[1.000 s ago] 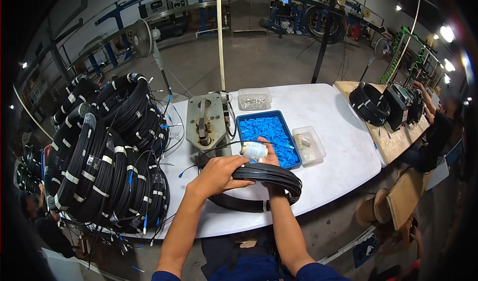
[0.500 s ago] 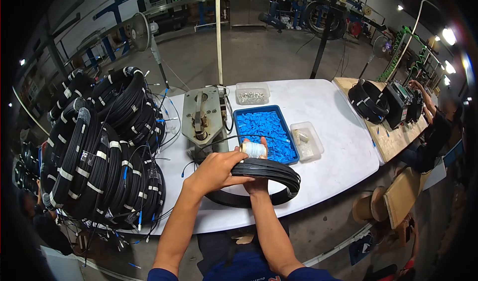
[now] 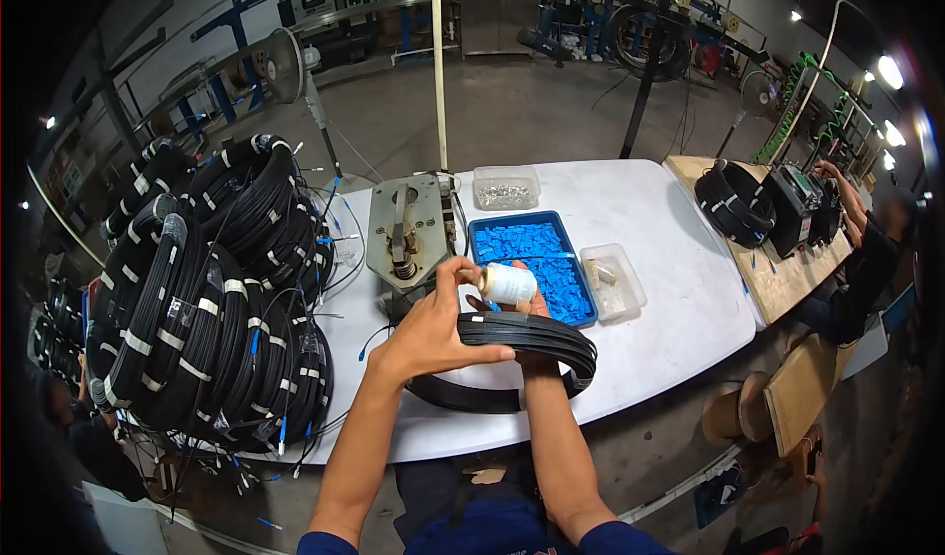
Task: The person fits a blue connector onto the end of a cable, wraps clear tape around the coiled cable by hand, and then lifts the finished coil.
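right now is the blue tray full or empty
Looks well filled, certainly not empty: small blue pieces spread nearly wall to wall in the blue tray. How deep they lie, I cannot tell.

Black cable coil [image 3: 529, 332]: many turns stacked into a ring, held tilted over the near edge of the white table [image 3: 679, 260]. White roll [image 3: 510, 284]: short cylinder, held on its side, just beyond the coil's upper arc
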### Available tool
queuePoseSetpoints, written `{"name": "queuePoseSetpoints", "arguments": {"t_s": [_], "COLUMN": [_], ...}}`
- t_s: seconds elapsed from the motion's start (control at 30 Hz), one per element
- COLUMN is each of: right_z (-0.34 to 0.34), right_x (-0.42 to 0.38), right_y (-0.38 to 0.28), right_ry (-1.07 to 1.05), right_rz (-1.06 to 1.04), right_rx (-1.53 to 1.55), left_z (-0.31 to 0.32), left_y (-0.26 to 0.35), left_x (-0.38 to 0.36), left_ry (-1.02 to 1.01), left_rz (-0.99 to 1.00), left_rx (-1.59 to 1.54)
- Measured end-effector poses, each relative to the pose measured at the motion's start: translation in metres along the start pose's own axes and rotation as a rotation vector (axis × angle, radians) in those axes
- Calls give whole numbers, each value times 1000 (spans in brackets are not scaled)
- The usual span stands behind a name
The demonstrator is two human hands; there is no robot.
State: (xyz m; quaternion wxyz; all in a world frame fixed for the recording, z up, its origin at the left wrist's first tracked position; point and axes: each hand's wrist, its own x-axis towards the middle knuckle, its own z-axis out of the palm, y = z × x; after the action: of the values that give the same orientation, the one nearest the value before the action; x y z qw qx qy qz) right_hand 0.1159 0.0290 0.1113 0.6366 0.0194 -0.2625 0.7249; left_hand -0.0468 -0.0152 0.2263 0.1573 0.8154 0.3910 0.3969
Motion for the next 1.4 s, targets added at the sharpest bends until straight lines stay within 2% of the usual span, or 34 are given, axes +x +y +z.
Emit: {"name": "queuePoseSetpoints", "arguments": {"t_s": [0.07, 0.1, 0.17, 0.23, 0.3, 0.47, 0.53, 0.6, 0.63, 0.67, 0.7, 0.77, 0.83, 0.9, 0.93, 1.0, 1.03, 1.1, 1.17, 1.23, 1.27, 1.4], "right_z": [-7, -9, -12, -14, -14, 4, 11, 2, 30, 55, 82, 117, 136, 129, 125, 112, 97, 75, 68, 82, 91, 104], "right_x": [2, 4, 6, 8, 7, -4, -17, -51, -67, -81, -86, -80, -44, -2, 21, 51, 58, 63, 66, 66, 67, 71], "right_y": [-8, -10, -11, -14, -17, -17, -15, -18, -38, -50, -66, -87, -97, -102, -104, -102, -97, -89, -85, -85, -86, -91], "right_ry": [-42, -83, -126, -69, -48, 69, 310, 325, 167, -36, -158, -52, 117, -29, -32, -216, -225, -322, -344, -119, -39, -45], "right_rz": [35, 66, 76, 94, 99, 90, 200, 359, 482, 396, 496, 348, -42, -197, -207, 555, 542, 552, 506, 577, 574, 559], "right_rx": [-98, -197, -202, -278, -308, -346, -373, -833, -1349, -1386, -1357, -1437, -1659, -1961, -1965, -1777, -1783, -1303, -1299, -1333, -1284, -1270], "left_z": [0, -2, -2, 2, 6, 8, 8, 4, 3, 4, 4, 3, 5, 6, 7, 9, 7, 6, 9, -2, -5, -8], "left_y": [-4, -4, 0, 1, -5, -4, -4, -1, -2, -3, -4, -2, -4, -3, -3, -2, -3, -3, -10, 0, 0, -2], "left_x": [4, 10, 20, 20, 18, 18, 17, 18, 17, 15, 15, 15, 15, 14, 14, 11, 13, 12, 12, 11, 9, 2], "left_ry": [-31, -29, -134, -64, -14, 9, 36, 4, 8, 19, 32, 34, 54, 52, 55, 64, 77, 74, 92, 35, -17, -138], "left_rz": [-189, -189, -530, -531, -422, -422, -406, -430, -426, -420, -415, -414, -377, -384, -397, -392, -380, -407, -425, -490, -438, -283], "left_rx": [-79, -78, -242, -240, -326, -294, -310, -307, -301, -260, -220, -222, -237, -236, -232, -232, -226, -199, -169, -224, -219, -129]}}
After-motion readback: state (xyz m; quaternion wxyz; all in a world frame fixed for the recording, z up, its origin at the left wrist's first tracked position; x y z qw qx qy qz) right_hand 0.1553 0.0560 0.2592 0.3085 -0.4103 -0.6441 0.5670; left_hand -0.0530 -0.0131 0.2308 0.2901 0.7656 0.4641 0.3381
